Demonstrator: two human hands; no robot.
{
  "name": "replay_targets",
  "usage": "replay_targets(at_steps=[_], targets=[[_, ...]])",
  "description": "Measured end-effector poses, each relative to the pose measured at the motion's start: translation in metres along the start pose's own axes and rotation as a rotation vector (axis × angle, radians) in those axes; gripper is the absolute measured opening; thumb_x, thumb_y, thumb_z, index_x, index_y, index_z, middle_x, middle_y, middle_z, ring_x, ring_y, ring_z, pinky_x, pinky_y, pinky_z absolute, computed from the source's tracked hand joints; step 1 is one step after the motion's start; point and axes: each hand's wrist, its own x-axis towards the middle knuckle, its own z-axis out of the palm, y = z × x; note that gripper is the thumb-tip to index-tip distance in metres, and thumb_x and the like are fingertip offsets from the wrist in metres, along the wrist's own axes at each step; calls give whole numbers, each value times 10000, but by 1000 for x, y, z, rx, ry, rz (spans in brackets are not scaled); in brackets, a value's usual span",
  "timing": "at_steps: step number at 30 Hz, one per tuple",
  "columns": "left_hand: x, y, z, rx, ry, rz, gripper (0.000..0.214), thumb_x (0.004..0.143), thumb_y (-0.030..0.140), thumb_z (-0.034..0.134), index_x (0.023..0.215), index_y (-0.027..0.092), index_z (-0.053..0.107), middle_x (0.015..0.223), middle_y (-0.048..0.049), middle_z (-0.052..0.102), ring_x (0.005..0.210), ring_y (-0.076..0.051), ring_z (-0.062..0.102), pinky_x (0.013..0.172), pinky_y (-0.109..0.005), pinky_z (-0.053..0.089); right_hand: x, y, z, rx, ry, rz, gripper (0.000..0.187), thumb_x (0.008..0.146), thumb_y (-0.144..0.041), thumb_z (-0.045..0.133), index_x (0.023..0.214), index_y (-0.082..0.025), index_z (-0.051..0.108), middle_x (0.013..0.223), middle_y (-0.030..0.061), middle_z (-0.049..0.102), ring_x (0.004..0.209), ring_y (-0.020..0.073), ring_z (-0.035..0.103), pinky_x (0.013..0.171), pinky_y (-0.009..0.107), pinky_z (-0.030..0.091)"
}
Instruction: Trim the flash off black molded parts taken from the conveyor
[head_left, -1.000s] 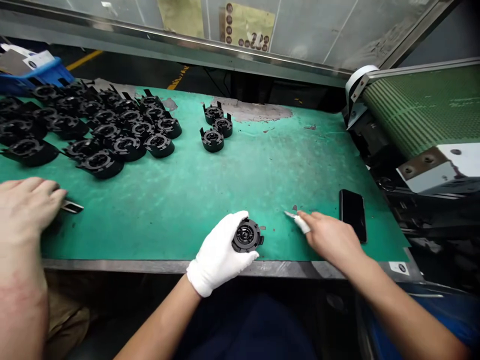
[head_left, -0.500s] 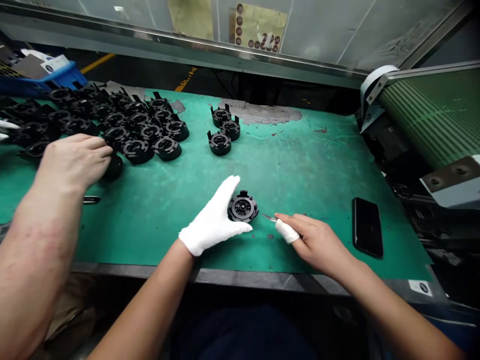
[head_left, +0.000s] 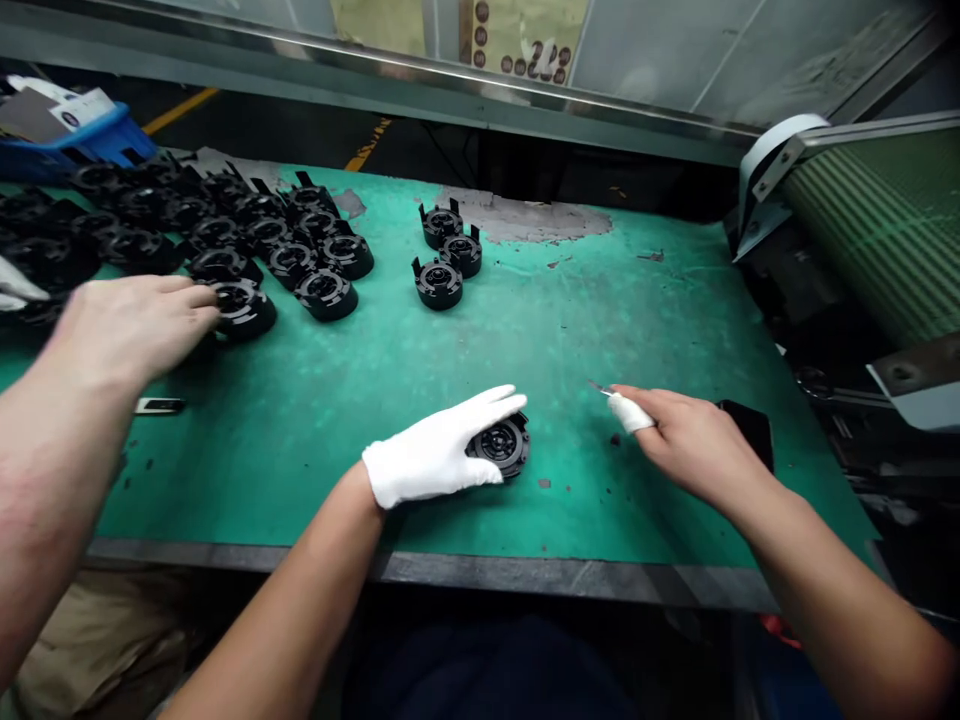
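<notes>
Centrally, two hands at a green mat (head_left: 337, 420).
Gloved left hand (head_left: 439, 455) closes around a black round part (head_left: 504, 443), held on the mat at its fingertips; bare right hand (head_left: 694, 445), one finger taped, pinches a small blade (head_left: 600, 387), tip apart from the part. Phone (head_left: 751, 425) lies half hidden behind the right hand. Beyond the left hand stands a trio (head_left: 444, 255) of like parts; left of it, a co-worker's hand (head_left: 127, 330) touches a pile (head_left: 187, 225) of them. Conveyor (head_left: 885, 220) right of the right hand.

1. We face a table (head_left: 600, 300) with a worn green mat.
2. Behind it, glass panels (head_left: 660, 50) sit above a steel rail (head_left: 300, 65).
3. A green conveyor belt (head_left: 885, 230) flanks our right.
</notes>
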Motion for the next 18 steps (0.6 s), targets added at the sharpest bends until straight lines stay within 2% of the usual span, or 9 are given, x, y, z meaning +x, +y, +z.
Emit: replay_targets(at_steps=[2,4,7,9,12,15,18], targets=[[-5,2,-8,-5,-43,25,641,906,291,579,1505,326,354,1648,59,223,1479,-280,317,1186,-472,307,-9,-10,2,163,-15,-138,417,947,-270,457,1317,-261,648,1244,49,710,1075,253,676,862,365,537],[-9,5,-9,-32,13,-5,690,895,324,621,1520,319,327,1647,40,235,1479,-291,316,1188,-464,314,-17,-25,4,278,-69,-236,420,962,-267,444,1338,-266,630,1188,45,724,1011,212,688,833,323,533],[-9,8,8,-97,138,-86,1041,720,452,825,1558,255,239,1628,-58,300,1468,-322,344,1200,-452,334,-18,-44,6,303,-103,-291,412,986,-294,437,1358,-285,614,1069,34,740,909,183,688,765,291,510],[-6,10,27,-149,235,-148,1161,630,490,882,1554,213,237,1588,-119,369,1438,-327,400,1196,-461,360,-12,-51,5,234,-96,-301,396,995,-322,439,1343,-300,626,1040,28,743,900,185,685,736,287,493],[1,11,49,-218,354,-206,1032,687,428,848,1526,212,286,1476,-127,508,1348,-305,519,1159,-472,416,3,-55,2,97,-101,-330,383,972,-305,474,1313,-326,648,1046,12,744,911,189,684,667,278,466],[4,12,56,-206,387,-206,930,718,357,809,1502,225,326,1430,-110,549,1311,-300,553,1147,-479,428,22,-48,-1,-4,-132,-368,406,937,-271,514,1312,-359,643,1041,3,743,925,197,681,641,276,444],[3,11,52,-169,380,-210,905,716,364,806,1486,230,351,1441,-91,543,1328,-295,536,1162,-469,413,45,-26,-2,-98,-131,-211,401,899,-247,528,1258,-337,683,1070,37,748,931,255,690,652,309,460]])
